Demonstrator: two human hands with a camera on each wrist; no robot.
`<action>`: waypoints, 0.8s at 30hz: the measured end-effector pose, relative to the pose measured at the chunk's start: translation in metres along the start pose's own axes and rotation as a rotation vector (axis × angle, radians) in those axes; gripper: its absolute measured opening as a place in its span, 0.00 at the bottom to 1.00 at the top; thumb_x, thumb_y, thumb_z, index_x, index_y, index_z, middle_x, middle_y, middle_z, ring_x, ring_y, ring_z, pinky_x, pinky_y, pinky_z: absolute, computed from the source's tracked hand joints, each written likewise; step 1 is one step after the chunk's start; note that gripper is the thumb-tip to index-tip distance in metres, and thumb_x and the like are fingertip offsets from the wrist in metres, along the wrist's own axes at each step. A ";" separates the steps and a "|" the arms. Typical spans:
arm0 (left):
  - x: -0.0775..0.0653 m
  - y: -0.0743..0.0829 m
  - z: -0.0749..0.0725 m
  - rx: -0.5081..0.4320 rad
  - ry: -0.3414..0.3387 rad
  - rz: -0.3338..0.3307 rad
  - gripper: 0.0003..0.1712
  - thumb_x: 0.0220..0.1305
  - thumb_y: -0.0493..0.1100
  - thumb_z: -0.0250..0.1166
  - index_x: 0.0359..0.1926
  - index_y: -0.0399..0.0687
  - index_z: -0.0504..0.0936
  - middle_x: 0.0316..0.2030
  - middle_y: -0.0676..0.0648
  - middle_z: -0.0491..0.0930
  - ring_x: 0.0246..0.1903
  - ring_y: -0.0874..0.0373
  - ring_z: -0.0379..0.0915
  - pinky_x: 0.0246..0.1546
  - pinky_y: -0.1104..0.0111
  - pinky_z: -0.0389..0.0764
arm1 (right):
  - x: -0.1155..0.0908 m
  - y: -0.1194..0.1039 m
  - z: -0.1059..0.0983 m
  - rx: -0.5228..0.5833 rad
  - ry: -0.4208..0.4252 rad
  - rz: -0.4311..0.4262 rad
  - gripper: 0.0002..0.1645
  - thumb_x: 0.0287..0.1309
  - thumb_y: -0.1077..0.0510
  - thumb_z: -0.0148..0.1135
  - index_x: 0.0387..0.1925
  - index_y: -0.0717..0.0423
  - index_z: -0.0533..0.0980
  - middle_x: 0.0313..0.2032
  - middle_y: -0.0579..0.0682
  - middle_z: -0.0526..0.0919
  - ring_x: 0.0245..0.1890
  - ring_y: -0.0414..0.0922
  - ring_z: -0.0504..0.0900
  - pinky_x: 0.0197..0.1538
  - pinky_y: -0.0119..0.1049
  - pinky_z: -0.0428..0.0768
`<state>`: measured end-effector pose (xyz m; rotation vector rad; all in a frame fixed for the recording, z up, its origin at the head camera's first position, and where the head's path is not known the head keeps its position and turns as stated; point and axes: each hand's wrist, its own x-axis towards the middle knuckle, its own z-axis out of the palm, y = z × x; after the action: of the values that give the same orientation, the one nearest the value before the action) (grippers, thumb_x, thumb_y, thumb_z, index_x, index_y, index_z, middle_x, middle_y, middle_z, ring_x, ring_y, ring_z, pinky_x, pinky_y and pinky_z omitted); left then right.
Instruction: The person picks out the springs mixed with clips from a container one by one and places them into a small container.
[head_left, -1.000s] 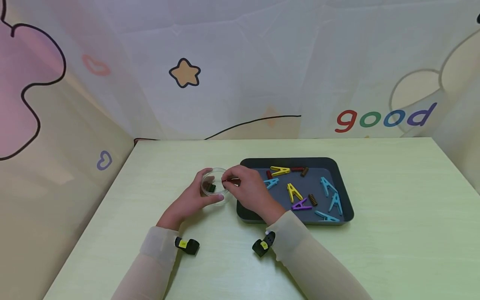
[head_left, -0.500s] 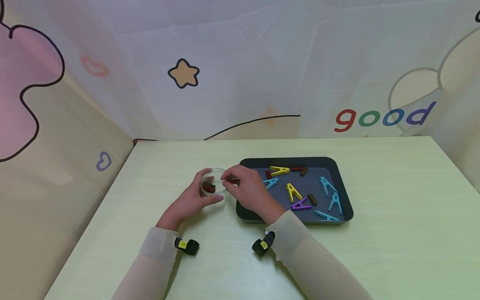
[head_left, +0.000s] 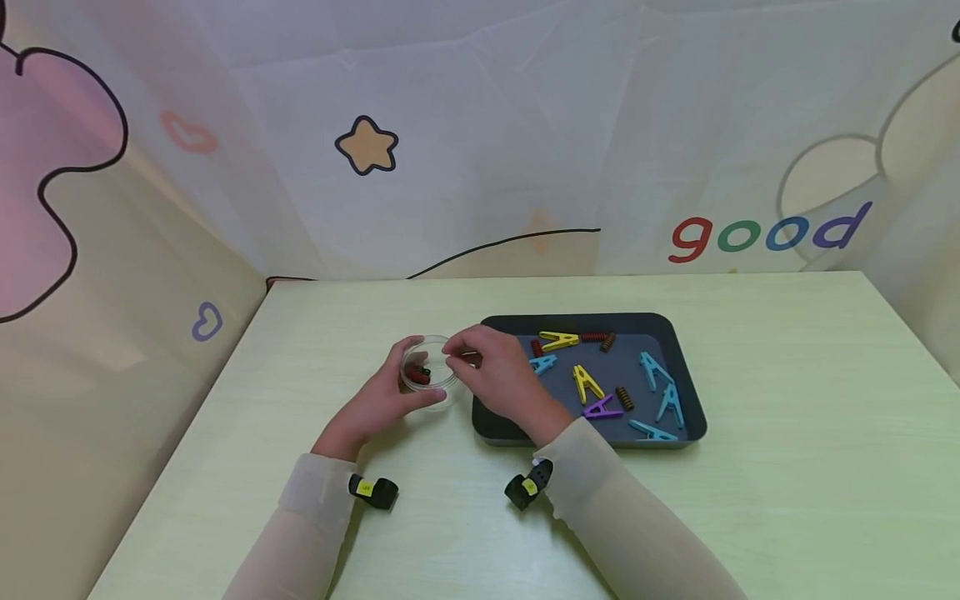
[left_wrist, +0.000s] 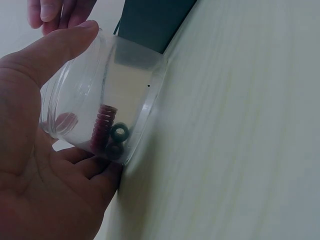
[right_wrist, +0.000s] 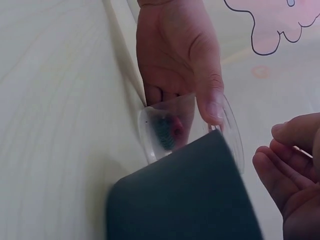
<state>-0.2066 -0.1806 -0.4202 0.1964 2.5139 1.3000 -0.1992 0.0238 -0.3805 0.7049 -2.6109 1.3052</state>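
My left hand [head_left: 372, 406] grips a clear plastic jar [left_wrist: 132, 82], thumb on one side and fingers round the other. The jar's open mouth shows in the head view. Inside it lie a red spring [left_wrist: 103, 127] and dark green springs [left_wrist: 120, 132], gathered at the bottom. My right hand [head_left: 501, 375] hovers at the jar's rim, over the left edge of the dark tray [head_left: 692, 392]. In the right wrist view its thumb and fingers are parted, with nothing seen between them.
In the tray lie yellow clips [head_left: 587, 384], blue clips [head_left: 670, 406], a purple clip [head_left: 602, 408], brown springs [head_left: 625, 399] and red springs [head_left: 594, 337]. The tray stands just right of the jar on the pale table [head_left: 780, 400]. A printed cloth [head_left: 480, 150] hangs behind.
One second ago my right hand pinched a red spring over the jar; it let go, and the spring now lies inside with the green ones. The left hand and jar stayed put.
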 end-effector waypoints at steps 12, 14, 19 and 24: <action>-0.002 0.001 -0.001 0.003 -0.010 0.001 0.51 0.44 0.66 0.67 0.64 0.75 0.45 0.64 0.55 0.61 0.56 0.55 0.63 0.55 0.54 0.66 | 0.003 0.002 -0.011 -0.017 0.077 0.005 0.08 0.55 0.57 0.61 0.39 0.48 0.78 0.37 0.43 0.81 0.36 0.35 0.80 0.43 0.28 0.78; -0.002 0.001 -0.001 0.009 -0.013 0.001 0.51 0.44 0.66 0.67 0.64 0.75 0.45 0.64 0.55 0.61 0.56 0.55 0.62 0.56 0.54 0.65 | 0.004 0.003 -0.014 -0.014 0.086 0.013 0.08 0.55 0.58 0.61 0.39 0.49 0.78 0.37 0.44 0.81 0.36 0.36 0.80 0.44 0.30 0.78; -0.001 0.000 -0.001 0.015 -0.014 0.003 0.51 0.45 0.65 0.67 0.64 0.75 0.45 0.65 0.55 0.60 0.58 0.54 0.62 0.58 0.52 0.63 | 0.006 0.006 -0.021 0.002 0.093 0.066 0.10 0.56 0.56 0.61 0.41 0.48 0.78 0.38 0.44 0.81 0.37 0.38 0.80 0.45 0.32 0.79; 0.000 0.000 -0.001 0.012 -0.008 -0.001 0.51 0.46 0.63 0.67 0.64 0.75 0.45 0.65 0.55 0.60 0.59 0.55 0.61 0.59 0.52 0.63 | 0.008 0.012 -0.028 -0.017 0.098 0.121 0.11 0.57 0.54 0.60 0.43 0.46 0.77 0.39 0.43 0.80 0.37 0.39 0.79 0.44 0.33 0.78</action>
<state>-0.2064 -0.1812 -0.4197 0.2030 2.5148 1.2819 -0.2140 0.0492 -0.3694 0.4745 -2.6185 1.3113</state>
